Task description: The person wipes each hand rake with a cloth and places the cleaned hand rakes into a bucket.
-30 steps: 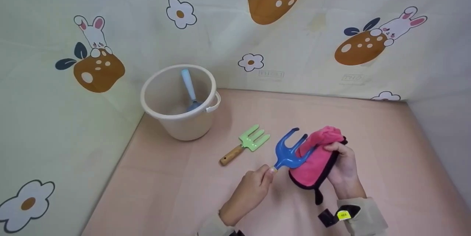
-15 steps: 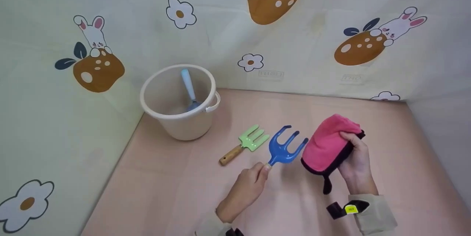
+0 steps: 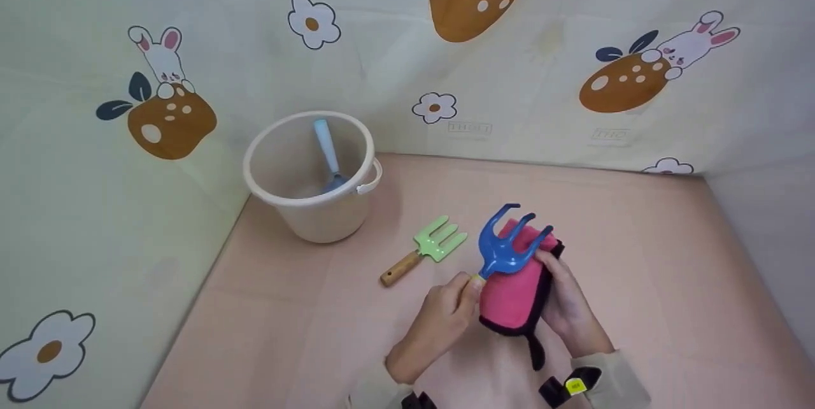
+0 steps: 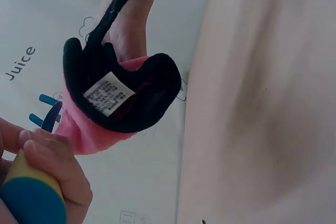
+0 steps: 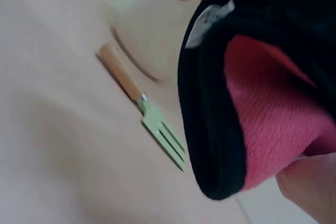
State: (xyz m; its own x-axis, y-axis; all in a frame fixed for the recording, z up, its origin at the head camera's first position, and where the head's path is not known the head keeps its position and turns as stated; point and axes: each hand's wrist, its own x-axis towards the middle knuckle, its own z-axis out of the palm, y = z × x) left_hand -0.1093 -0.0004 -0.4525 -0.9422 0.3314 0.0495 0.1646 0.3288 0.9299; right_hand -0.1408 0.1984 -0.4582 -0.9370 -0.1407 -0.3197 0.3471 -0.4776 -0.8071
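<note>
In the head view my left hand (image 3: 439, 316) grips the handle of a blue three-pronged hand cultivator (image 3: 503, 255), prongs pointing away from me. Its handle end (image 4: 34, 200) is yellow and teal in the left wrist view. A folded pink cloth (image 3: 509, 301) with black edging and a black loop is held by my right hand (image 3: 570, 307), thumb over its edge. The cloth lies behind and under the cultivator's head; whether they touch I cannot tell. A white label (image 4: 109, 94) shows on the cloth in the left wrist view.
A green hand fork (image 3: 436, 240) with a wooden handle lies on the pinkish table (image 3: 280, 332). Behind it at the left stands a cream bucket (image 3: 325, 221) with a light-blue-handled tool (image 3: 326, 144) inside. Patterned sheeting (image 3: 375, 65) walls the back and sides.
The cloth first moved right, away from the cultivator, then came back left and down behind its prongs. The cultivator shifted slightly left, then right and up. The green fork and bucket stayed put.
</note>
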